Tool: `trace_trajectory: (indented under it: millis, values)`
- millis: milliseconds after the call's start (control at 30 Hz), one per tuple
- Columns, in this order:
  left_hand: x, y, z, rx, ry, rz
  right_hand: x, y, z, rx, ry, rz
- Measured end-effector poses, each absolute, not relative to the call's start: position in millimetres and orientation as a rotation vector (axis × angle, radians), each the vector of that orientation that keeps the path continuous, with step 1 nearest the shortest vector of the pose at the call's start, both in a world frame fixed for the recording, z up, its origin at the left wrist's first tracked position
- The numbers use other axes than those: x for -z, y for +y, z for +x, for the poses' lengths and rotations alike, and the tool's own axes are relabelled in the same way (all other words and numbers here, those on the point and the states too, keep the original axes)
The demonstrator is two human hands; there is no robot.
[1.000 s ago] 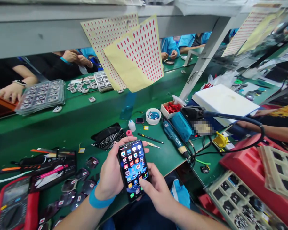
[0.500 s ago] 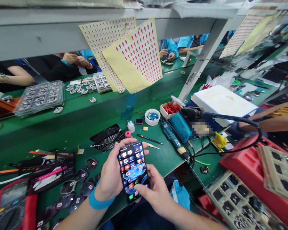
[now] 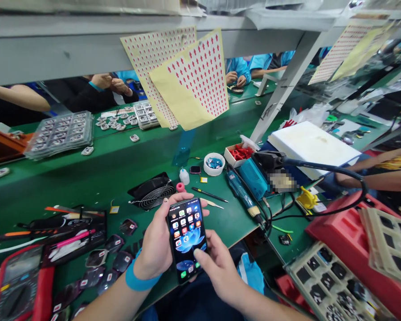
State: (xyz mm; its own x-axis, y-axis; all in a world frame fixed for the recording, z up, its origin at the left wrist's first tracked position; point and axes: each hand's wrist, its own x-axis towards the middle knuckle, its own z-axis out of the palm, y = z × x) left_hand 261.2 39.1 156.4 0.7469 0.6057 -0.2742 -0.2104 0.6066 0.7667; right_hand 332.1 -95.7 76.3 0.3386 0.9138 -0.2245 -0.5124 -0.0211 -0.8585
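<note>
Smartphone (image 3: 187, 238), lit and facing up at me over the near edge of the green bench (image 3: 225, 218), is held between both hands. My left hand (image 3: 157, 245) wraps it from behind, fingertips showing past the far right edge; a blue wristband (image 3: 142, 278) circles that wrist. My right hand (image 3: 220, 269) is closed narrowly on the lower right side, its thumb over the screen; I can't tell whether it presses. That thumb covers a little of the display.

To my left I have a red-edged multimeter (image 3: 18, 285) and dark glossy pieces (image 3: 122, 261) with small stickers. Beyond the phone lie a black fan (image 3: 152, 191), a slim black pen-like tool (image 3: 210, 194) and a blue electric screwdriver (image 3: 239, 189). Farther off, hanging arrow-sticker sheets (image 3: 194, 89) block part of my view of the opposite bench, where a co-worker's hands (image 3: 236, 79) show beside blue sleeves.
</note>
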Motion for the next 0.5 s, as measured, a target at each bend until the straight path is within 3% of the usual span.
trace_trajectory:
  millis: [500]
  values:
    - [-158.0,39.6,260.0,-0.524,0.554,0.759,-79.6,-99.3,339.7,-1.083,-0.610,-1.335]
